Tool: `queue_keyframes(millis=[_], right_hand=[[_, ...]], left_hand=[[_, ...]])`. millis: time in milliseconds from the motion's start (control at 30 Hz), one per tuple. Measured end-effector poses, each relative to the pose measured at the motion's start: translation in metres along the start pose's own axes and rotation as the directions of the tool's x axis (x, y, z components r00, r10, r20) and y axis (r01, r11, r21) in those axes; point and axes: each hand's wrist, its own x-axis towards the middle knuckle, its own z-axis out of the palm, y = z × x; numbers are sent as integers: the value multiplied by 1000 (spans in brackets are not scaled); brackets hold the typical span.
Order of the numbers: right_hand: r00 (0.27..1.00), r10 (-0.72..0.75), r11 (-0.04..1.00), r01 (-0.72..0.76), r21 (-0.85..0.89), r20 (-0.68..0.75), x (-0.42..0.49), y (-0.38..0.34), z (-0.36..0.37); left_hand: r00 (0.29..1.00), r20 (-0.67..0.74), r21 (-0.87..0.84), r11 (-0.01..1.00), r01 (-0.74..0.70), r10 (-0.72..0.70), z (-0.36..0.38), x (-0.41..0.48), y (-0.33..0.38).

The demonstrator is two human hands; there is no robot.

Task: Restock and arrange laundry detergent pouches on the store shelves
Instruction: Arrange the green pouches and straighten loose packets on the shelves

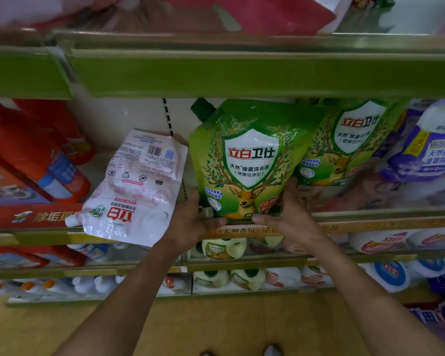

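**Retail shop aisle, laundry section.** Landmark: the upright green detergent pouch (252, 160). To its right stands an identical pouch (352, 142), then purple pouches (427, 150). To its left lie a white pouch (136, 188), barcode side up, and red-orange bottles (36, 155). Above it runs a green shelf-edge rail (242, 75); directly below it, a printed brand strip (344, 226) lines the shelf edge. Lower shelves carry rows of matching pale jugs (222, 249) and white jugs (385, 277).
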Motion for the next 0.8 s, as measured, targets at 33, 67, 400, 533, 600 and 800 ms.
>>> queue_keyframes(millis=[33,67,400,533,600,800], right_hand=[[1000,-1,1000,1,1,-5,0,-1,0],[1000,-3,1000,3,3,-6,0,0,0],[999,30,997,-33,66,45,9,-2,-2],[993,11,993,-24,114,121,18,-1,-9],[991,-5,990,-14,142,132,21,-1,-12],[998,-23,992,15,123,63,28,2,-13]], left_hand=[[1000,-12,-1,1000,2,-2,0,1,-1],[1000,-21,4,1000,11,-11,0,1,-2],[991,-43,7,991,131,-130,1,11,-7],[987,-29,6,987,159,-159,0,24,-9],[987,-49,1,989,151,-150,2,28,-8],[985,-53,-13,986,165,-165,4,36,-22]])
